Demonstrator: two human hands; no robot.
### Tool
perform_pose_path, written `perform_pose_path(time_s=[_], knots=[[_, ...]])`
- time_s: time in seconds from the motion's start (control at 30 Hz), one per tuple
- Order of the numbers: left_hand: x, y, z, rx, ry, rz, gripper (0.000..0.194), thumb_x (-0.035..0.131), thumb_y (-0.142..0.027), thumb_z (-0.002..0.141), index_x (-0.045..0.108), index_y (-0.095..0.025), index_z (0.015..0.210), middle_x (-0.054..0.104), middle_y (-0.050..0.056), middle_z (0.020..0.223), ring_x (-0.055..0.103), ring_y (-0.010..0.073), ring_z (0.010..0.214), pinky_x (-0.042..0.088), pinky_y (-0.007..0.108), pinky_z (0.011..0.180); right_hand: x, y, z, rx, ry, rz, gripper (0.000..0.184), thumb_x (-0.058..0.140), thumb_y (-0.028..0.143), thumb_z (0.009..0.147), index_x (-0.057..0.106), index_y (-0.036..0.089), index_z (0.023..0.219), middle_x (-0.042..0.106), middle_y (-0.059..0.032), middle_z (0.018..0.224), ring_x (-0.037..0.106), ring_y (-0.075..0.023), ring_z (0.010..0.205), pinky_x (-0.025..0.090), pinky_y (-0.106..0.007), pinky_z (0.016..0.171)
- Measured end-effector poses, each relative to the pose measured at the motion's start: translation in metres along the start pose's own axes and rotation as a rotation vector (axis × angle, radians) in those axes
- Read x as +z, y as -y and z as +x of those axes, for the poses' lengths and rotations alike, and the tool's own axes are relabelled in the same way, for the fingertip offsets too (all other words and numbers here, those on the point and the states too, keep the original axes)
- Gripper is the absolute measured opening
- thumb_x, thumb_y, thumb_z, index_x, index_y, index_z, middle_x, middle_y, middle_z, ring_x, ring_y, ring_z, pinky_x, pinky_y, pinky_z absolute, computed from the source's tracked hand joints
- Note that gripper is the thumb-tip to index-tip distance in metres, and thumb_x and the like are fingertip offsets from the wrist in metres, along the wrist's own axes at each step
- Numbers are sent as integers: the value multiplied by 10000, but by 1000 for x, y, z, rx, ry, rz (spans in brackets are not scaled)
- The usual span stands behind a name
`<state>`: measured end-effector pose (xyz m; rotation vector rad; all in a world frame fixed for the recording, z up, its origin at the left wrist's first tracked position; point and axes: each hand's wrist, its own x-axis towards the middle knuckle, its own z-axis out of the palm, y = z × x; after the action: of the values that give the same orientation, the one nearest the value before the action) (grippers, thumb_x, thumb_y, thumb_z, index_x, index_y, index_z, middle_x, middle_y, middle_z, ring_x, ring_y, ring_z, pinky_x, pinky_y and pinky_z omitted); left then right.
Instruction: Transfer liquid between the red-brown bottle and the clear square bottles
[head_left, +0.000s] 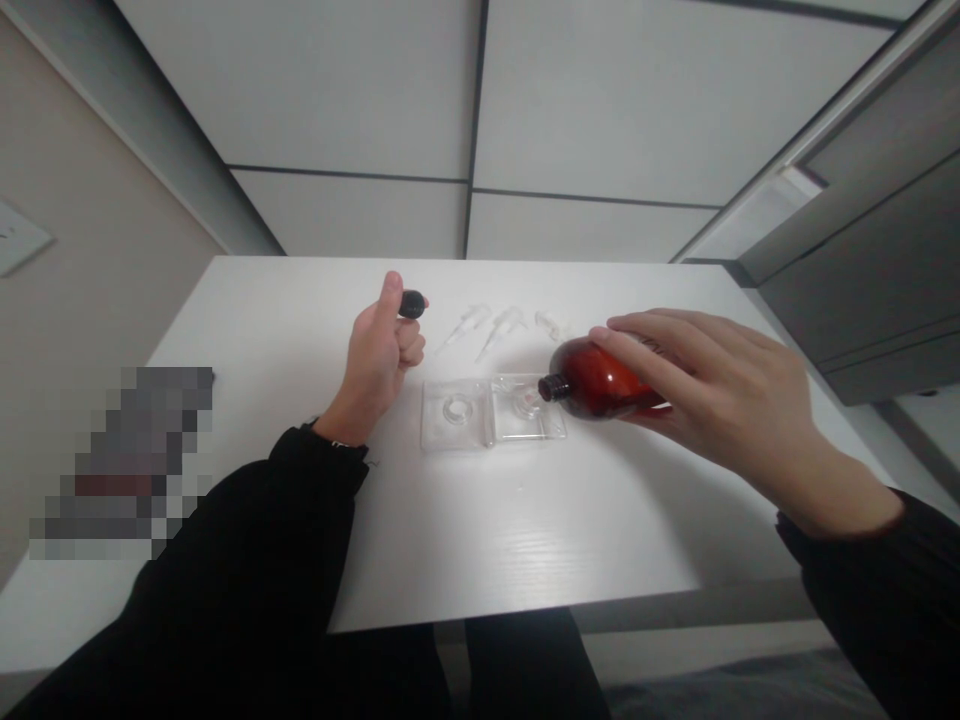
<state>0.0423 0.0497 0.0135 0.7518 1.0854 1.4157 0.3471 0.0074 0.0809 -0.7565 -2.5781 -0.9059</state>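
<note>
My right hand (697, 375) grips an amber bottle (600, 378), tipped onto its side with its uncapped dark neck pointing left. That neck is above the right half of a clear plastic tray (425, 415), which has two square sections, each with a round raised ring. Whether liquid is flowing from the neck, I cannot tell. My left hand (384, 345), left of the tray, is closed with a small black cap (412, 304) held between the thumb and fingers.
Behind the tray lie two clear plastic droppers (469, 322) and another small clear piece (551, 325). A blurred-out grey object (127, 450) rests at the white table's left side. White panels (352, 90) stand behind the table (480, 540).
</note>
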Motion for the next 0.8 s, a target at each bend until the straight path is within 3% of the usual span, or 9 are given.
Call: perform_pose_path(time_s=[0.6,0.8], knots=[[-4,2,2,4,32,47,465,597,-633,1018,550,-232,788,146,-130,510,125,62,358,148,236,364,3,0,-2,15,-22,12,500,733,394,980,572,174,1399,770,-106,1209,717,-230,1038,510,-319,798],[-1,0,0,-6,26,3,470,592,-609,1030,550,-223,764,159,-126,512,138,57,358,140,221,355,3,1,-5,49,12,22,548,715,353,992,508,230,1484,767,-91,1245,726,-232,1065,520,-330,807]])
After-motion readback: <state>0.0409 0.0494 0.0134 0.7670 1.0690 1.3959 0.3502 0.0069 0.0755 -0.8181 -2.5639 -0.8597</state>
